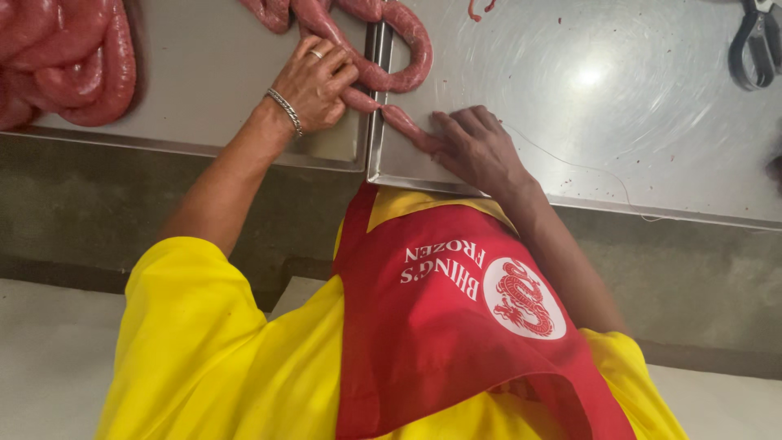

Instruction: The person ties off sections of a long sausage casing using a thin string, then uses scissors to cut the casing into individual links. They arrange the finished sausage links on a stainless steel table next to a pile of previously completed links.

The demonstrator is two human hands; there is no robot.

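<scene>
Sausage rope (391,77), seen from the head camera, loops across the seam between two steel trays on the bench (635,122). Left hand (314,85) pinches it at a narrowed neck; right hand (472,147) presses the loose end flat, fingers closed over it. It looks soft, limp, slick and easily burst, so the twisted necks seem the safest hold. More coils (65,61) lie left.
</scene>
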